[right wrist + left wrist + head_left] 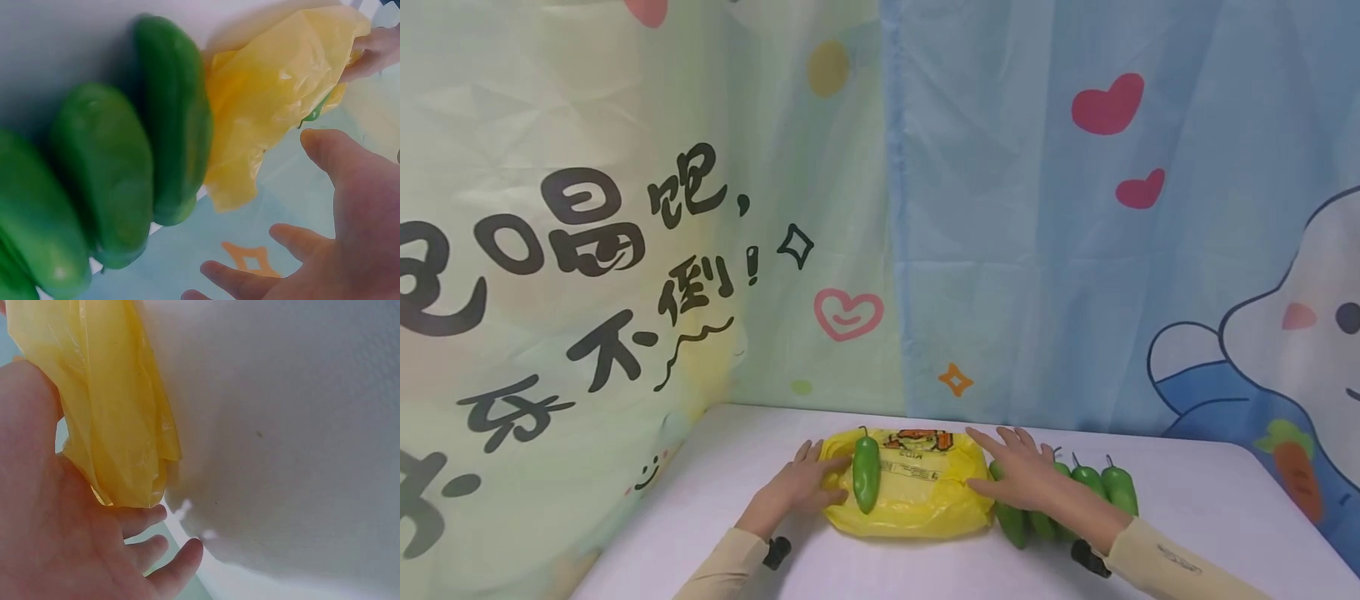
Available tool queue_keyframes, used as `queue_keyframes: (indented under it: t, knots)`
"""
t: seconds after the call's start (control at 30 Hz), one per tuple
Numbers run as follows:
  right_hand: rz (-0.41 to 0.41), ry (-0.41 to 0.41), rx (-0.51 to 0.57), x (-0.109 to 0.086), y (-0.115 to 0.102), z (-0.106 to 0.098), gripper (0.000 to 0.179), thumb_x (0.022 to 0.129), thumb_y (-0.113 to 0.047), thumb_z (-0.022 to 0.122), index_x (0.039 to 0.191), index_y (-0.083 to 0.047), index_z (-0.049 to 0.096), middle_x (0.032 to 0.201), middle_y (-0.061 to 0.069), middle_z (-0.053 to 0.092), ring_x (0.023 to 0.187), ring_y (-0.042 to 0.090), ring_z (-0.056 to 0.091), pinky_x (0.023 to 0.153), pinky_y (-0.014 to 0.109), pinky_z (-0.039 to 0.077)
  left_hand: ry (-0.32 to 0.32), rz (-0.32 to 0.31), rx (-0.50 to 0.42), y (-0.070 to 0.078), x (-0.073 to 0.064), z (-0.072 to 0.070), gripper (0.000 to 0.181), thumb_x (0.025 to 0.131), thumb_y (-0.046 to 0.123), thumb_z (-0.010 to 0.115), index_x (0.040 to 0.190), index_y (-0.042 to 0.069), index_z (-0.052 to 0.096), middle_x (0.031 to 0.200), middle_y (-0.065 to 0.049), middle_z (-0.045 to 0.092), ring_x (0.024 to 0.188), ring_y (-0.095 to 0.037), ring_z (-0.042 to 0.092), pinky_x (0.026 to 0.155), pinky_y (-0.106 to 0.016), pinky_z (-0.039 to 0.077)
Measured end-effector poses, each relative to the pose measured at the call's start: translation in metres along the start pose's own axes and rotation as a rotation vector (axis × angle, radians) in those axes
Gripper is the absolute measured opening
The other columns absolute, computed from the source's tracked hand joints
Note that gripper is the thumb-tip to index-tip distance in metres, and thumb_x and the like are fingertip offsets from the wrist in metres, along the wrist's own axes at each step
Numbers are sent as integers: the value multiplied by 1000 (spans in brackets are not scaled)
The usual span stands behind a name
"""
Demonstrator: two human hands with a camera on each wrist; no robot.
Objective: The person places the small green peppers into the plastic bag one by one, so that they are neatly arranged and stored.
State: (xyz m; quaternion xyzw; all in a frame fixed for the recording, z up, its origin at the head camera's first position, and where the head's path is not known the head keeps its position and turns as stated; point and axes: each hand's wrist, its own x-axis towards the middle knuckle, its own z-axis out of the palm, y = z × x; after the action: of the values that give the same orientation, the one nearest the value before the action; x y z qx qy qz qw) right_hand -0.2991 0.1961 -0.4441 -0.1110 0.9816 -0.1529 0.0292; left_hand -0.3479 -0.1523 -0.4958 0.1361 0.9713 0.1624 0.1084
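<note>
A yellow plastic bag (pixel 917 518) with printing on it lies on the table, and one green chili pepper (pixel 866 475) rests lengthwise on its left part. At the bag's left edge is my left hand (pixel 805 483), fingers spread, thumb over the side. In the left wrist view the crumpled bag (pixel 119 412) hangs beside the palm. My right hand (pixel 1021 473) hovers at the opposite edge, fingers extended and apart, with nothing gripped. Under and beyond the right wrist, several green peppers (pixel 1120 490) lie in a row; the nearest pepper (pixel 175 119) is right against the bag in the right wrist view.
The white table (pixel 1195 500) ends at a printed cloth backdrop (pixel 977 250) behind and to the left. Dark wrist-worn devices sit under both wrists, close over the tabletop. My right forearm passes over part of the pepper row.
</note>
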Motion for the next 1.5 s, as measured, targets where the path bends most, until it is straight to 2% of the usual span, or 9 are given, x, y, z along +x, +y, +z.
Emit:
queue_keyframes:
  t: [0.2,0.47,0.73,0.97,1.17,1.5]
  knots:
    - [19,-18,-9,-5,13,-1,81,87,-54,71,154,-22,40,154,33,36,140,62,27,101,89,19,5,5,-3,0,0,0,58,91,45,66,146,29,54,163,-23,28,153,-46,17,119,-69,24]
    - [13,12,-37,-15,27,-2,81,85,-56,72,152,-19,44,149,33,42,136,60,34,98,88,26,11,0,9,0,1,-1,57,92,45,65,146,30,53,164,-22,28,153,-46,16,119,-68,24]
    - [25,11,-27,-26,43,-12,84,86,-62,68,153,-18,42,149,36,41,136,63,33,95,89,26,15,5,9,2,0,-2,57,92,43,66,146,29,54,163,-22,29,153,-46,17,119,-69,25]
    - [32,37,-54,-36,60,-24,82,86,-60,68,151,-16,44,145,39,42,132,65,35,93,90,28,10,6,4,1,0,-1,57,92,43,65,146,29,53,163,-22,29,153,-46,17,119,-69,24]
    - [67,27,-81,-40,75,-26,86,85,-65,67,151,-15,43,143,40,43,130,64,37,91,89,30,14,17,11,-1,1,0,57,92,43,66,146,28,54,162,-23,30,152,-47,18,118,-70,25]
    - [76,7,-105,-48,102,-32,85,85,-63,68,149,-12,45,141,42,43,127,68,36,86,90,31,8,17,15,-2,3,2,56,92,43,66,145,29,55,162,-23,30,152,-47,18,118,-69,25]
